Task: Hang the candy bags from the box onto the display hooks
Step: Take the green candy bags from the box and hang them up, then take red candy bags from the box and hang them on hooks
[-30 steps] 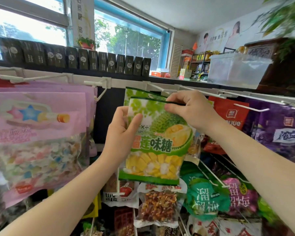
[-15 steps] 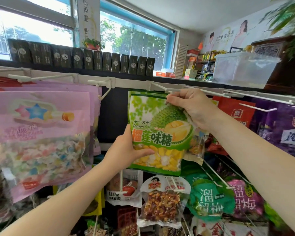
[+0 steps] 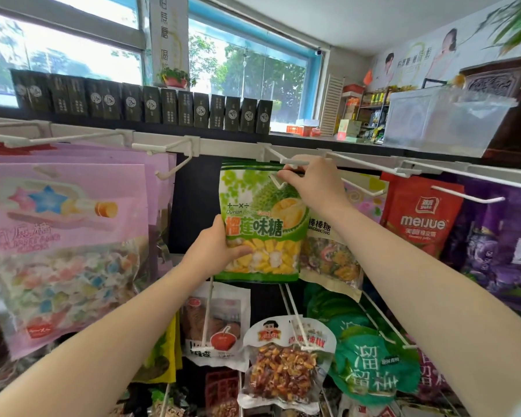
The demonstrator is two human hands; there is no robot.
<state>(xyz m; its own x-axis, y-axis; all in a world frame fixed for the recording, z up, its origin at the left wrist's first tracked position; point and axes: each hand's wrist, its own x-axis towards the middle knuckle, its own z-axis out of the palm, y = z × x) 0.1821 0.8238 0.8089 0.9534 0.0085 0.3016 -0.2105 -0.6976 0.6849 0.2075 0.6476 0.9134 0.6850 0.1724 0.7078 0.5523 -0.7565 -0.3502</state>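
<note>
Head cam: your right hand (image 3: 310,183) has lifted the green durian candy bag (image 3: 260,224), pinched at its top, up to the white hook (image 3: 294,161); left hand (image 3: 214,248) gripping its lower edge. Nearly hung.

Bright daylight from windows (image 3: 73,55), blown-out glass, wide-angle edge bending, soft corners

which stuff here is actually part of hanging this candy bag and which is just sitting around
Part of the job:
- green durian candy bag
- white wire display hook at its top edge
- left hand gripping the bag's lower left side
- right hand pinching its top

Just there:
- pink star-printed candy bag
- red meijue pouch
- row of black boxes
- clear plastic bin
</note>
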